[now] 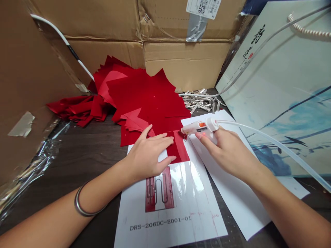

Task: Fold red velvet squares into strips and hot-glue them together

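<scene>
My right hand (227,148) is wrapped round a white glue gun (199,127), its nozzle pointing left at the upper edge of a folded red fabric piece (178,148). That piece lies on a glossy white sheet (168,227) printed with a red-and-black diagram and a code. My left hand (152,151) rests flat with fingers stretched, its fingertips at the left side of the red piece. Just beyond, a large heap of red fabric pieces (144,93) is spread out, some showing a paler underside.
Silvery metal clips (201,100) lie in a pile at the back. Cardboard walls (181,65) stand behind and on the left. A pale paper bag (284,86) stands on the right. A white cord (274,137) trails from the glue gun. Another white paper (232,189) lies under my right hand.
</scene>
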A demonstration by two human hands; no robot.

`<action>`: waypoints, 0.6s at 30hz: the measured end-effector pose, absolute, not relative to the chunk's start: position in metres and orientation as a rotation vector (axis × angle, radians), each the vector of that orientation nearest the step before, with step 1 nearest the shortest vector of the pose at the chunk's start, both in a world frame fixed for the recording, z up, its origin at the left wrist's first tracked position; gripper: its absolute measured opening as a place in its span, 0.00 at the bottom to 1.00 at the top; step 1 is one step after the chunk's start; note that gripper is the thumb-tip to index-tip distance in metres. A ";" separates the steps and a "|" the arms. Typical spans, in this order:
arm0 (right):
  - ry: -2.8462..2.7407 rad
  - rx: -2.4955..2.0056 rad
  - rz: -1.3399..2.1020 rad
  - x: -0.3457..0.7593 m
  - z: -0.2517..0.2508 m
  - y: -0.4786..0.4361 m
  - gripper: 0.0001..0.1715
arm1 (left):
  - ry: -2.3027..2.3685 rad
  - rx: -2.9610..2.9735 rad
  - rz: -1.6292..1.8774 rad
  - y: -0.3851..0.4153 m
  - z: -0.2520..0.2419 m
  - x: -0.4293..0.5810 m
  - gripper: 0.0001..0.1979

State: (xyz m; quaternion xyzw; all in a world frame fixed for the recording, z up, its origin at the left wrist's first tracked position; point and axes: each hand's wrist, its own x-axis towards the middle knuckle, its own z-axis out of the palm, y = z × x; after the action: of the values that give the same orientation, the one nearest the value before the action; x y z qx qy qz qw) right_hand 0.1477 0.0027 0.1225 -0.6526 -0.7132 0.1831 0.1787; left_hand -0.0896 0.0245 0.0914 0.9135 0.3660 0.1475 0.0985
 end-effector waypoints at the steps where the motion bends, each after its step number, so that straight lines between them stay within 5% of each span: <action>1: -2.018 -1.860 0.490 0.148 0.122 0.003 0.23 | 1.081 2.702 0.436 0.024 0.091 -0.090 0.19; 18: -2.013 -1.767 0.601 0.147 0.123 0.000 0.22 | 1.083 2.702 0.457 0.025 0.091 -0.089 0.18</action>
State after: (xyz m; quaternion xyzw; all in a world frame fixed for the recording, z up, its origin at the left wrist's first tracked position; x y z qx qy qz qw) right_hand 0.1466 0.0003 0.1233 -0.6311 -0.7189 0.2145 0.1971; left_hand -0.0889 0.0245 0.0914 0.9127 0.3656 0.1543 0.0972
